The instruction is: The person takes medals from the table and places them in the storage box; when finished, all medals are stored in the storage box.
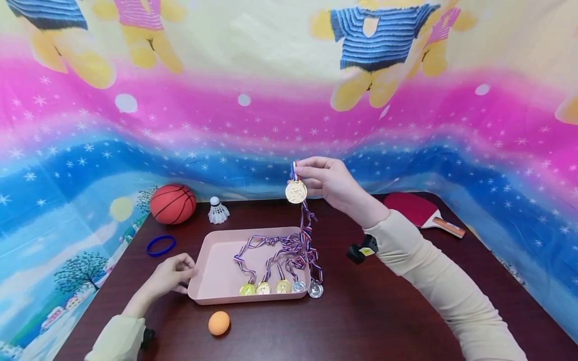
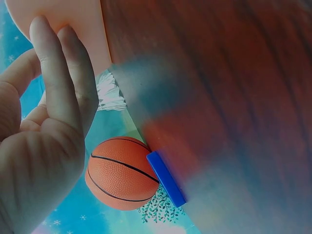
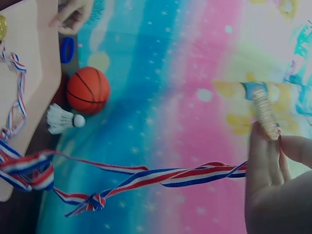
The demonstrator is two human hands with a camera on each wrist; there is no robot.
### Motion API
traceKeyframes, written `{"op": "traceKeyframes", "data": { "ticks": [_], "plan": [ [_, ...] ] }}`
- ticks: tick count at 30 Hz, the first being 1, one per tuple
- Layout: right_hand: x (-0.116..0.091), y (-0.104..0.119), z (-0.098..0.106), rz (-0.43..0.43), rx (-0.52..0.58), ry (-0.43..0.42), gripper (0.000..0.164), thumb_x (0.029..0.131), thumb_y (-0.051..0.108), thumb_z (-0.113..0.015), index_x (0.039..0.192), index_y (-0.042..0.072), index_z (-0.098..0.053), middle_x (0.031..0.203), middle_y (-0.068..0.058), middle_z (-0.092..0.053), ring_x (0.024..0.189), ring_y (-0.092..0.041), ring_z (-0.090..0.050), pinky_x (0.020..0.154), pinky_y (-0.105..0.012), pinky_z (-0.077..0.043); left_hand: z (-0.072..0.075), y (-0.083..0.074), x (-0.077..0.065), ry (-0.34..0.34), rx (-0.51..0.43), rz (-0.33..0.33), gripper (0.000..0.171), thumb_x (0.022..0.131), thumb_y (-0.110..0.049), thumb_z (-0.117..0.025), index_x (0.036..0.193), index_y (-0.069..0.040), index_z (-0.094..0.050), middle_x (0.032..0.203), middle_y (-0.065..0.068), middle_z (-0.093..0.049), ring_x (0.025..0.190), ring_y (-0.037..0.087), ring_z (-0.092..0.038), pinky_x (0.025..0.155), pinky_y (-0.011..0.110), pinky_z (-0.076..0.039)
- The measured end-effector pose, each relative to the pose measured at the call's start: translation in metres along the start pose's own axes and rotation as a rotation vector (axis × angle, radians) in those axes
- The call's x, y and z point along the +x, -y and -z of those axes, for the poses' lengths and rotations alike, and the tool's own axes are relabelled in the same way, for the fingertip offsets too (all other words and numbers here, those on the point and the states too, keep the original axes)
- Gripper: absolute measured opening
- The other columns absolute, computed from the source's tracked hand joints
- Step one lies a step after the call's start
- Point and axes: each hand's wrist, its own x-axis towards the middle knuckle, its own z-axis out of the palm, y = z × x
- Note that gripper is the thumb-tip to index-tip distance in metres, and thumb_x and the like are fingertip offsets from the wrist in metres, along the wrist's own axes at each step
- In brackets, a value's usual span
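Observation:
Up above the tray, my right hand (image 1: 336, 183) pinches the striped ribbon of a gold medal (image 1: 296, 192) close to its disc. From the hand, the red, white and blue ribbon (image 3: 195, 175) runs down, knotted, into a tangle of ribbons (image 1: 295, 245) at the tray's right side. Several gold and silver medals, one a gold medal (image 1: 283, 286), lie along the near wall of the pink tray (image 1: 212, 265). One silver medal (image 1: 315, 289) hangs outside its right corner. My left hand (image 1: 169, 276) touches the tray's left wall with relaxed fingers (image 2: 56, 83).
Behind the tray's left are an orange basketball (image 1: 173, 204) and a shuttlecock (image 1: 219, 210). A blue wristband (image 1: 161, 245) lies left, beyond my left hand. An orange table tennis ball (image 1: 219, 323) sits in front of the tray. At the back right lies a red table tennis bat (image 1: 412, 209).

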Motion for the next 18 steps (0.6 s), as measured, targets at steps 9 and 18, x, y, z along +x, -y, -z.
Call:
{"op": "traceKeyframes", "data": {
  "ticks": [9, 18],
  "plan": [
    [0.019, -0.032, -0.03, -0.114, -0.14, -0.028, 0.019, 0.089, 0.007, -0.064, 0.106, -0.001, -0.065, 0.081, -0.003, -0.07, 0.069, -0.012, -0.068, 0.073, -0.034, -0.059, -0.001, 0.0, -0.001, 0.001, -0.002, -0.005, 0.018, 0.09, -0.009, -0.062, 0.099, 0.002, -0.051, 0.08, 0.007, -0.06, 0.065, 0.018, -0.063, 0.055, 0.036, -0.058],
    [0.032, -0.079, -0.066, -0.18, -0.271, -0.033, 0.021, 0.085, 0.009, -0.069, 0.104, -0.001, -0.069, 0.096, -0.019, -0.072, 0.069, -0.013, -0.068, 0.075, -0.04, -0.059, 0.0, -0.001, -0.001, -0.002, 0.01, 0.0, 0.017, 0.089, -0.009, -0.061, 0.099, 0.002, -0.051, 0.081, 0.008, -0.061, 0.068, 0.018, -0.064, 0.055, 0.036, -0.058]
  ]
}}
